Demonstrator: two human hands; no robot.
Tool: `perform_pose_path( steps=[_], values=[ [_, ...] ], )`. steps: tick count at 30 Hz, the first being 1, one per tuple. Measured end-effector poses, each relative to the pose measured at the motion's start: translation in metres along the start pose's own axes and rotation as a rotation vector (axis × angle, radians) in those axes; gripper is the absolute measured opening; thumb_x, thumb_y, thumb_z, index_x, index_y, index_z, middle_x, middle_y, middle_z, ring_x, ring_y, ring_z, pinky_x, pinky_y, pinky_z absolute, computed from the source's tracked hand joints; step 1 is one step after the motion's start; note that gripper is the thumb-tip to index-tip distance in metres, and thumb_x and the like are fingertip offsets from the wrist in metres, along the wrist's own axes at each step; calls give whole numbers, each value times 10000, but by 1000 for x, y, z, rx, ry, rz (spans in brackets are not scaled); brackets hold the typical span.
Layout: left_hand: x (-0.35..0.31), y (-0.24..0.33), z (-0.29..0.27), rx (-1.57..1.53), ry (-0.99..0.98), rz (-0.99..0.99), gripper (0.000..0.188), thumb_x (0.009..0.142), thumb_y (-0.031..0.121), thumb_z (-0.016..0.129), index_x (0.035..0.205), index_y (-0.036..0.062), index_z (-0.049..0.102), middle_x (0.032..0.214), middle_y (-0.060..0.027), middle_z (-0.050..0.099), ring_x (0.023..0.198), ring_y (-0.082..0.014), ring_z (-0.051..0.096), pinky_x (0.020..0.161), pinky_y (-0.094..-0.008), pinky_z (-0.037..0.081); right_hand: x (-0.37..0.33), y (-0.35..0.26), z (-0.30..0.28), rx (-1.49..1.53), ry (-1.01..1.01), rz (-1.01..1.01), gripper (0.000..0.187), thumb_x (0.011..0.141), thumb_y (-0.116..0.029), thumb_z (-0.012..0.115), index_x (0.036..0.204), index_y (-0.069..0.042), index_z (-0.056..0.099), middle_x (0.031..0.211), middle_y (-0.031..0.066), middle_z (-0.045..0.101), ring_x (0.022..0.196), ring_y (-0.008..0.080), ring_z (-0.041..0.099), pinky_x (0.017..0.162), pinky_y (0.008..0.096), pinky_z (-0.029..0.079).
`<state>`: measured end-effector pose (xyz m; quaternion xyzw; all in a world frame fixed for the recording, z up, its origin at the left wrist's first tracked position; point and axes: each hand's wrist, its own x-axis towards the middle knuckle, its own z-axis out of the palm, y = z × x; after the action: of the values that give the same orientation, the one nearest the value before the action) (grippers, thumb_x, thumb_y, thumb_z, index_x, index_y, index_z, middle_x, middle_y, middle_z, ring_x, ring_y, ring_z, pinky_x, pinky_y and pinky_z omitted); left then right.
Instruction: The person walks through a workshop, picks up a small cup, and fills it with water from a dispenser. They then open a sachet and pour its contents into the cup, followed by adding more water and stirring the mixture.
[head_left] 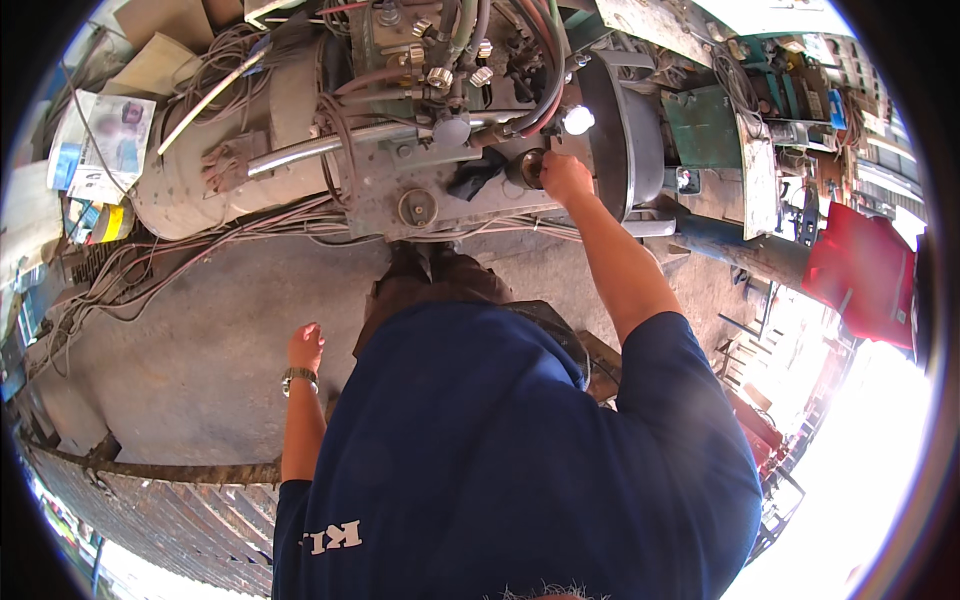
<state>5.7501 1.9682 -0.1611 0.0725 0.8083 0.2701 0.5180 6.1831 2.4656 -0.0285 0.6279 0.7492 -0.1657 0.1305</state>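
My right hand (567, 178) reaches forward to the machine, its fingers closed at the right side of a small round metal cup (526, 168). What the fingertips hold is hidden behind the hand. A crumpled black cloth or glove (477, 177) lies just left of the cup on the grey machine top (375, 190). Down at my left side hangs my left hand (306, 347), loosely curled with nothing visible in it and a watch on the wrist. Beyond my right hand a bright lamp (578, 120) glows.
Hoses and valve knobs (440, 77) crowd the machine's far side. A large cylinder (240, 150) with a worn work glove (224, 163) lies at left. Cables (210, 240) run along the near edge. A red cloth (862, 275) hangs at right; slatted metal (170, 510) stands behind me.
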Motion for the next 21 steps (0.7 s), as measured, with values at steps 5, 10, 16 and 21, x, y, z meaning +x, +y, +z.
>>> perform_pose_path(
  steps=[5, 10, 16, 21],
  values=[
    [2, 9, -1, -11, -5, 14, 320, 1034, 246, 637, 1234, 2, 695, 1031, -53, 737, 791, -122, 660, 659, -265, 505, 2, -4, -1, 53, 99, 57, 281, 950, -318, 614, 1119, -128, 735, 1046, 209, 759, 1022, 439, 716, 919, 529, 573],
    [4, 16, -5, 25, 1, 17, 303, 1033, 237, 634, 1210, 2, 708, 992, -49, 730, 774, -112, 652, 651, -253, 500, -4, -3, 0, 48, -22, 17, 276, 950, -301, 618, 1111, -109, 731, 1075, 218, 753, 1044, 431, 716, 928, 523, 574],
    [1, 23, -5, 31, -6, 20, 298, 1033, 218, 634, 1209, -10, 710, 956, -51, 724, 758, -105, 652, 620, -248, 486, -6, -5, -2, -4, -79, 4, 305, 956, -292, 624, 1205, -132, 694, 1088, 213, 750, 1062, 428, 712, 940, 517, 570],
    [1, 20, -4, 6, -16, 11, 306, 1033, 220, 641, 1228, -8, 700, 979, -51, 723, 764, -104, 652, 620, -242, 483, -5, -7, 1, 45, 24, 93, 307, 962, -298, 625, 1218, -141, 690, 1095, 205, 750, 1064, 426, 712, 936, 513, 571]
  ],
)
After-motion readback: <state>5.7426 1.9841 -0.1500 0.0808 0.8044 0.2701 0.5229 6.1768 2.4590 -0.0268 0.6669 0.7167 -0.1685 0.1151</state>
